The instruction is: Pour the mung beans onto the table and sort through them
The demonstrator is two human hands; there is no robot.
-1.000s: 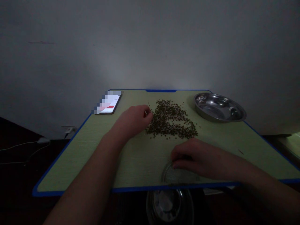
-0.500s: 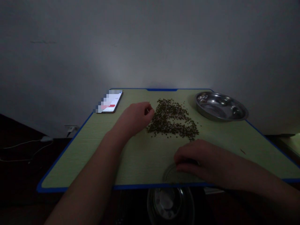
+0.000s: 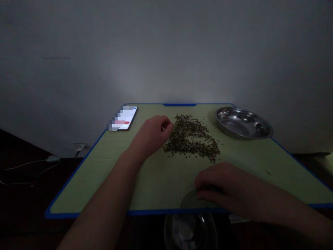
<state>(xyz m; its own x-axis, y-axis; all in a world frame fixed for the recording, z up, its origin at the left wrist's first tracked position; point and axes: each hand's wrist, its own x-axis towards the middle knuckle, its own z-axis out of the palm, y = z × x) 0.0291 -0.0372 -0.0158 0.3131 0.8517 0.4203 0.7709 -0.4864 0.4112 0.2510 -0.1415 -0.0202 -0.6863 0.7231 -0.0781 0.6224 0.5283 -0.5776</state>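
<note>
Drawn slightly nearer, my right hand (image 3: 225,180) curls on the near side of the small grains (image 3: 181,133), my left hand (image 3: 154,133) at their left edge; I can't see either's pinch. Likely light, rolling: pinch singly.

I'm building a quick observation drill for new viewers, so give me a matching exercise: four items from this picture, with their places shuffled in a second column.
Column one:
1. Flat rectangular phone with a lit screen
2. Wide, shiny silver metal bowl
3. Small, dark, round grains
4. Bare right hand

Column two:
A. Spread over the middle of the pale green, blue-edged table
B. Near the table's front edge
C. At the table's far right
D. At the table's far left

Right pairs: 1-D, 2-C, 3-A, 4-B
</note>
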